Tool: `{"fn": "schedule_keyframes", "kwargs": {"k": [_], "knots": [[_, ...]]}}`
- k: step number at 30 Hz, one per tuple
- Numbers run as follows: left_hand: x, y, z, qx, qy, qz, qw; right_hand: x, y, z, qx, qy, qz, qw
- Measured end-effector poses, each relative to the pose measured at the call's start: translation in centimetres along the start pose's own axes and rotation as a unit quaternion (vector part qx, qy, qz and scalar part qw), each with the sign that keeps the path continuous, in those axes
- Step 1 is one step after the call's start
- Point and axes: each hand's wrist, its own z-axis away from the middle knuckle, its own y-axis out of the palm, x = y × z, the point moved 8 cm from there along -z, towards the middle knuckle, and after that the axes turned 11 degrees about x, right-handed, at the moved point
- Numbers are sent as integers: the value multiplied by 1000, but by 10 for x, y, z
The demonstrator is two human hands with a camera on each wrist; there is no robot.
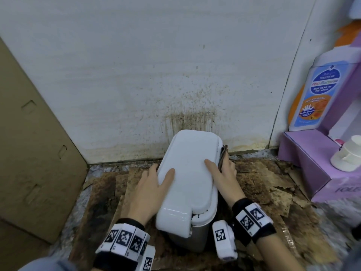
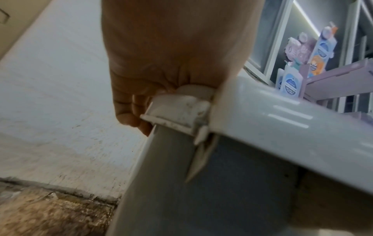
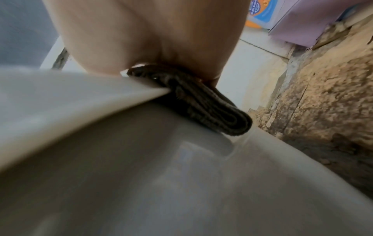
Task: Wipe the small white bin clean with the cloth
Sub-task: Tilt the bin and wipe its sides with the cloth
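Note:
The small white bin (image 1: 187, 178) stands on the stained floor near the wall, lid closed. My left hand (image 1: 152, 184) grips its left side, thumb on the lid and fingers curled round the rim (image 2: 181, 111). My right hand (image 1: 220, 173) holds the bin's right side, thumb on the lid. It presses a folded dark brown cloth (image 1: 223, 155) against the rim there. In the right wrist view the cloth (image 3: 203, 102) is wedged between my palm and the bin's edge (image 3: 101, 99), above the grey-white wall of the bin.
A stained white wall (image 1: 175, 75) rises just behind the bin. A cardboard box (image 1: 33, 143) leans at the left. At the right stands a purple display stand (image 1: 312, 163) with a wash bottle (image 1: 316, 94) and a white cup (image 1: 349, 155). Torn brown cardboard (image 1: 273, 184) covers the floor.

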Motion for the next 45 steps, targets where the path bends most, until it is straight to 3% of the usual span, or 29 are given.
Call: {"fn": "schedule_keyframes", "kwargs": {"k": [8,12,16,22,28,33,38,45], "knots": [[-7,-2,30,-14,-34,-157,987,3,-29,-45,26,16,51,998],[1,8,42,29,-65,-102,992,-18,-43,-82,47,15,81,995],[18,18,51,35,-75,26,996,10,-37,-78,44,11,53,998],[17,20,57,-29,-33,125,991,1,-38,-87,19,11,-21,1000],[12,21,60,-45,13,176,983,2,-43,-83,14,4,-33,999],[16,19,56,-29,43,199,979,2,-49,-74,10,4,-41,999],[24,-5,44,-17,71,181,981,-10,-52,-52,-60,8,-100,993],[18,-28,21,64,124,121,983,-27,-53,-24,-139,43,-122,982]]}}
